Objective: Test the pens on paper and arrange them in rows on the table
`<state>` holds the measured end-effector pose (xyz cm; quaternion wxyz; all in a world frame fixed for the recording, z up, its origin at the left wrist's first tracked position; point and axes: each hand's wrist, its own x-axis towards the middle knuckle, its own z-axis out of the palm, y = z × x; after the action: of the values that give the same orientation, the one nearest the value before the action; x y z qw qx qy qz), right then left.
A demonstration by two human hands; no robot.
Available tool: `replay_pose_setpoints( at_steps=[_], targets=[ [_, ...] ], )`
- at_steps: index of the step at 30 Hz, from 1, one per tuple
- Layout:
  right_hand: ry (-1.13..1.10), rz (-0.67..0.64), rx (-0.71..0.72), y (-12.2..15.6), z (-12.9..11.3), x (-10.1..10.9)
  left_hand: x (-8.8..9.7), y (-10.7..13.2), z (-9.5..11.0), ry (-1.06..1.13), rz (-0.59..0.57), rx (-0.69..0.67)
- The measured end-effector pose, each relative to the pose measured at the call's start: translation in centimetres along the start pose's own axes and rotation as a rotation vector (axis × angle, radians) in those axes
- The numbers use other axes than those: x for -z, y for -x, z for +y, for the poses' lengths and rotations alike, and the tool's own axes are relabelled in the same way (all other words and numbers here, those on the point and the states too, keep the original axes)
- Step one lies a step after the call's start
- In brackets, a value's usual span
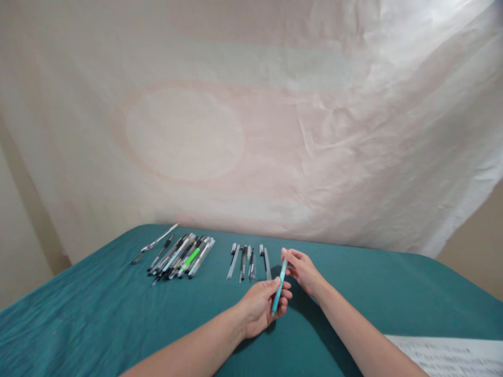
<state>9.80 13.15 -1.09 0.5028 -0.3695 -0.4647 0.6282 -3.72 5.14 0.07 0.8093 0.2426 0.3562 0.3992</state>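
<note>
A light blue pen (279,287) is held upright-tilted above the teal tablecloth (98,319). My left hand (261,309) is closed round its lower half. My right hand (302,269) pinches its upper end with fingertips. Just beyond my hands lies a small row of several grey and black pens (249,261). Farther left is a larger heap of several pens (181,256), one with a bright green section.
A single pale pen (155,243) lies apart at the heap's far left. A printed white sheet (448,356) sits at the table's near right corner. A wrinkled pale cloth (251,120) hangs behind the table as a backdrop.
</note>
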Motion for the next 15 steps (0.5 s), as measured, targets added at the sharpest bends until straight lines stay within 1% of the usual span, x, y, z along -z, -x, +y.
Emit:
replay_pose_setpoints(
  at_steps=[3, 7, 10, 12, 15],
  targets=[
    [-0.037, -0.005, 0.001, 0.21, -0.26, 0.15, 0.08, -0.05, -0.06, -0.001, 0.010, 0.001],
    [-0.135, -0.036, -0.059, 0.11, -0.55, 0.32, 0.26, -0.05, -0.10, 0.004, 0.006, -0.006],
    [-0.164, 0.000, -0.084, -0.15, -0.35, 0.19, 0.48, -0.14, -0.19, -0.006, -0.028, -0.014],
    [-0.128, 0.025, -0.059, -0.25, -0.13, 0.10, 0.56, -0.22, -0.26, -0.016, -0.052, -0.026],
    [-0.066, 0.010, 0.004, -0.20, 0.06, 0.17, 0.54, -0.27, -0.35, -0.027, -0.065, -0.045]
  ],
)
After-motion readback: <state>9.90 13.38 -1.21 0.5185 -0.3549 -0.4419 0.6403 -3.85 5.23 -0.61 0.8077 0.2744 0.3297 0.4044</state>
